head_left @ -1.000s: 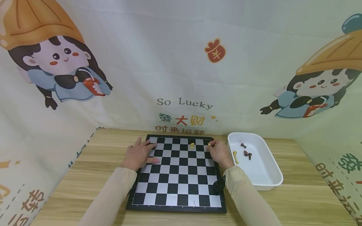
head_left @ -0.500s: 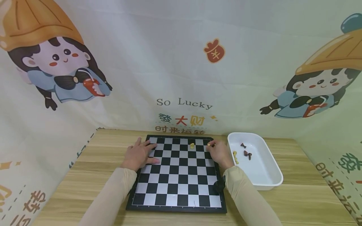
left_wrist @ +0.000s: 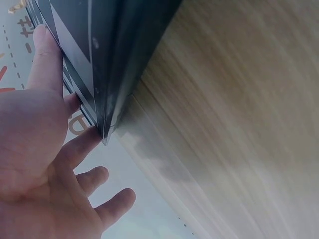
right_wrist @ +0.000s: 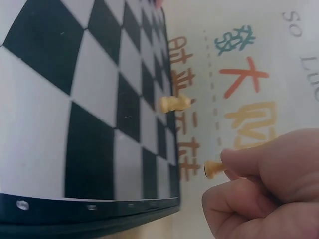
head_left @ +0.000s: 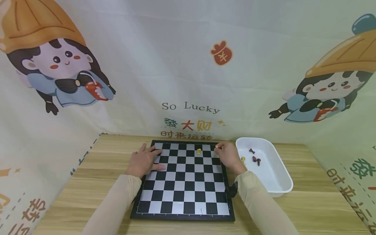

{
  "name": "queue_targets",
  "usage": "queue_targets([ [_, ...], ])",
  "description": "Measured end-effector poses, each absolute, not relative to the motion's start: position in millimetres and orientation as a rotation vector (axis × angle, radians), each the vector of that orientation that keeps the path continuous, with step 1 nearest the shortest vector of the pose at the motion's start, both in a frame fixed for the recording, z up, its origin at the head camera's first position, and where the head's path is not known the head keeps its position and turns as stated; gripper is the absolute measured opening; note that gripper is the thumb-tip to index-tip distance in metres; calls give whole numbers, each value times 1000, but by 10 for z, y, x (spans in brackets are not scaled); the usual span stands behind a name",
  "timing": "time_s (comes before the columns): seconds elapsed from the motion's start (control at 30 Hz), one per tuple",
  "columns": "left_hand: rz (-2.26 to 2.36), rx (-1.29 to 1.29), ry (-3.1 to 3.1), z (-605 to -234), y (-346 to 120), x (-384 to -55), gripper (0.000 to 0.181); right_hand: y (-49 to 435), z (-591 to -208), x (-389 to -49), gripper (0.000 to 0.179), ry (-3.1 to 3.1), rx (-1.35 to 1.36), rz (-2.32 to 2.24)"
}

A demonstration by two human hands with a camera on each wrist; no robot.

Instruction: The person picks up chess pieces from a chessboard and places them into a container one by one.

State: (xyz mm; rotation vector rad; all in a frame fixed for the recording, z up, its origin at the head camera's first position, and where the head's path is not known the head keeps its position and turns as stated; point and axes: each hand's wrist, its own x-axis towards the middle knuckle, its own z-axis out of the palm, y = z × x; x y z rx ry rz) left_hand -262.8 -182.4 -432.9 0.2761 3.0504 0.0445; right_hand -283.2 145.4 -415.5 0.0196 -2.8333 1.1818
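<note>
My right hand [head_left: 229,156] pinches a small yellow chess piece [right_wrist: 214,169] between thumb and fingertips, over the far right corner of the chessboard [head_left: 189,185]. In the right wrist view its round base sticks out, and the rest is hidden by the fingers. A yellow chess knight [right_wrist: 174,103] stands on the board's far row, a short way left of this hand. Spread over the left edge of the board is my left hand [head_left: 143,160], thumb and fingertips resting on the squares. In the left wrist view, fingers [left_wrist: 82,149] lie along the dark frame.
A white plastic tray [head_left: 277,173] stands right of the board. Several dark brown chess pieces [head_left: 254,159] and yellow ones [head_left: 243,160] lie in it. The wooden table [head_left: 88,176] meets a printed cloth backdrop [head_left: 188,65] behind the board.
The right hand has risen slightly and moved a little away from me with the yellow chess piece, which now shows higher over the far right corner. My left hand has stayed put.
</note>
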Motion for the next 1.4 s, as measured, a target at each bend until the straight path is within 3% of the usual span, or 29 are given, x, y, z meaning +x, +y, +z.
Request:
queue_targets([
  [0.63,21,300,3058,-4271,-1797,-2598,84,1567,-3718,-2708,30,-2878,80,1205],
  [1.4,30,292,3076,-4292,-1809,-2591,83,2080,-3449,-2607,40,-2895,53,1172],
])
